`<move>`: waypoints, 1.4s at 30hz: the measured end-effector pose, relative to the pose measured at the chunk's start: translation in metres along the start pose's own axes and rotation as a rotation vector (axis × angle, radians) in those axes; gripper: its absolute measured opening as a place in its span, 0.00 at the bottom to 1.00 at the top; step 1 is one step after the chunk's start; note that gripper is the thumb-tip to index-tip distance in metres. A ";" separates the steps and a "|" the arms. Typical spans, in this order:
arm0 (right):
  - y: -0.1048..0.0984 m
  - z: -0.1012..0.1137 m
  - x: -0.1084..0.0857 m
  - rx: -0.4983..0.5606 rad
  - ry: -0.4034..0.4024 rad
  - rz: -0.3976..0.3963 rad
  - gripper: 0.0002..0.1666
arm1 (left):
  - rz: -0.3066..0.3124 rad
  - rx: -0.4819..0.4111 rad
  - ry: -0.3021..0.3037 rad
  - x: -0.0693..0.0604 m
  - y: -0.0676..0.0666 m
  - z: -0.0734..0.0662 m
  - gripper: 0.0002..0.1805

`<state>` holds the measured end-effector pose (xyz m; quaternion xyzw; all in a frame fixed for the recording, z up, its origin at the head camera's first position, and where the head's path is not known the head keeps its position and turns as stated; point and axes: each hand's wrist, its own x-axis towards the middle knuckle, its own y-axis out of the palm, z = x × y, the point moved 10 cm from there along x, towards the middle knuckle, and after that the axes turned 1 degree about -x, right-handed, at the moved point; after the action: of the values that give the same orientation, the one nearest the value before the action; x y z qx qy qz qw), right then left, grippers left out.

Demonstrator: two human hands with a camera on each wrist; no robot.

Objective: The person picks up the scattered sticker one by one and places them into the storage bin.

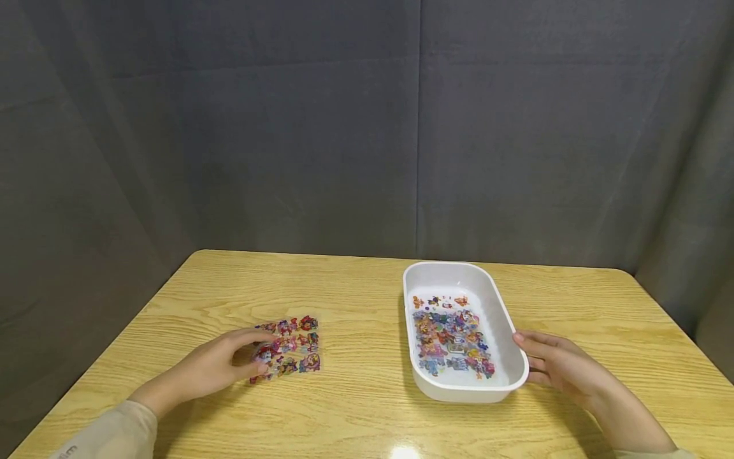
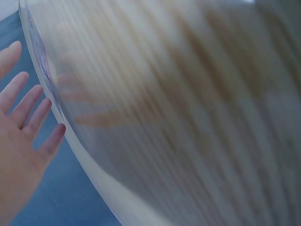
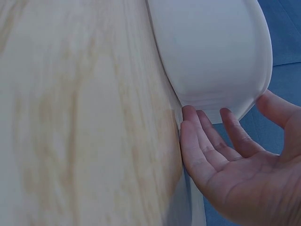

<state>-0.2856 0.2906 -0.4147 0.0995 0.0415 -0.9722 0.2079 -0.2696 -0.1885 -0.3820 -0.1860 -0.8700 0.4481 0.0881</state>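
Note:
In the head view, a clear sheet of colourful cartoon stickers (image 1: 304, 344) lies on the left half of the table. My left hand (image 1: 229, 357) is over its left edge, thumb and fingers apart; the left wrist view shows the fingers of this hand (image 2: 23, 127) spread beside the sheet. A white plastic tray (image 1: 424, 382) stands to the right, with more sticker sheets (image 1: 453, 341) inside it. My right hand (image 1: 564, 366) holds the tray's right side near the front corner. In the right wrist view, its thumb is at the rim and its fingertips are low on the wall.
The wood-grain table (image 1: 355, 408) has rounded far corners. A dark grey curtain (image 1: 304, 140) hangs behind it and along both sides. Light reflects off the tabletop near the front.

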 end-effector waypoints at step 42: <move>-0.001 0.002 0.000 0.010 -0.007 0.000 0.41 | 0.024 0.137 0.022 0.003 0.005 0.008 0.39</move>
<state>-0.2861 0.2913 -0.4129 0.0974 0.0360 -0.9727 0.2075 -0.2744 -0.1911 -0.3907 -0.1947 -0.8339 0.5057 0.1049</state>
